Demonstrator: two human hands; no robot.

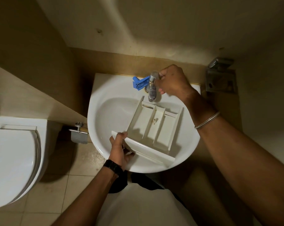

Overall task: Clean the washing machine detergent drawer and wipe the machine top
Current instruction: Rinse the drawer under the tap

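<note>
Glazed ceramic, matt plastic and worn metal around a washbasin.

The washbasin (103,101) is glossy white ceramic, smooth, catching highlights along its rim. The detergent drawer (156,128) is matt off-white plastic with brownish stains in its compartments. The blue insert (140,83) is hard, smooth plastic. The tap (152,88) is shiny metal, dulled and spotted at the base. The toilet lid (12,160) is smooth, glossy white. The paper holder (78,133) is brushed metal. The floor tiles (56,193) look matt and grimy. The bangle (208,120) is polished metal; the watch strap (113,167) is matt black.
</note>
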